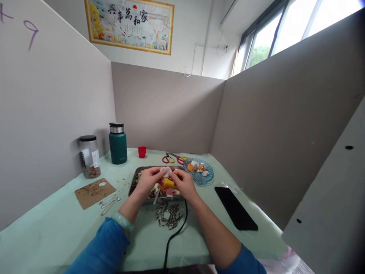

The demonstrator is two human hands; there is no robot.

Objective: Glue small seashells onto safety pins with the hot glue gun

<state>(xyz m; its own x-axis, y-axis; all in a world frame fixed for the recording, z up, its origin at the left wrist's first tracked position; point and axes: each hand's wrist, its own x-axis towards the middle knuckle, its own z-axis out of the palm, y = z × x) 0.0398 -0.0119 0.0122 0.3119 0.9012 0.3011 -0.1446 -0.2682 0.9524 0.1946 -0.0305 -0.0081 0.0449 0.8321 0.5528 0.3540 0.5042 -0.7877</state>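
Observation:
Over a metal tray [132, 185], my left hand [148, 182] pinches a small white and pale pink piece [165, 171], perhaps a fabric flower. The fingers of my right hand [184, 183] close on the right side of the same piece. Beneath my hands a yellow glue gun [168, 184] lies across the tray, and a whitish glue stick [156, 196] juts from it toward me. Colourful small pieces fill the tray, partly hidden by my hands. In front of it lies a heap of silver metal clips [173, 217].
A blue glass plate [210, 177] of small decorations and several scissors [169, 158] lie behind the tray. Rightward is a black phone [236, 208]. A brown card [94, 192], safety pins [108, 203], jar [89, 156], green bottle [118, 146] and red cup [142, 152] stand leftward. A black cord [171, 239] runs nearby.

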